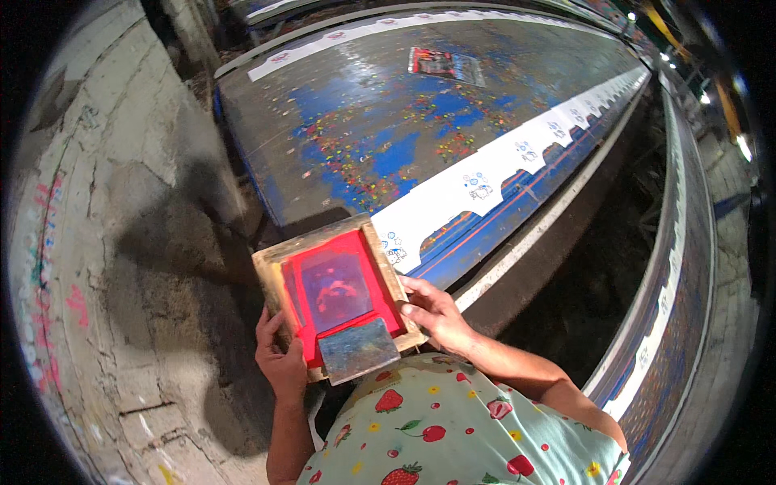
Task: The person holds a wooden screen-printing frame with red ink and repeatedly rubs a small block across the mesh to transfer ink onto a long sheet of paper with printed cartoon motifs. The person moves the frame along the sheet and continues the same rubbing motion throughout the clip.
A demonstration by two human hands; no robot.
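The wood-framed screen [333, 284] is gripped at opposite sides by the left hand [283, 356] and right hand [440, 317], near the table [356, 89], and should be held level lest the grey plate [358, 350] on it slide.

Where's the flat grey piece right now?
Below centre in the head view, the flat grey piece overlaps the lower edge of the wooden frame, between the left hand and right hand, near the fruit-print garment.

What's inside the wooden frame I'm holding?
A red and purple screen spans the frame. A grey plate lies over its near end; whatever is directly beneath the plate is hidden.
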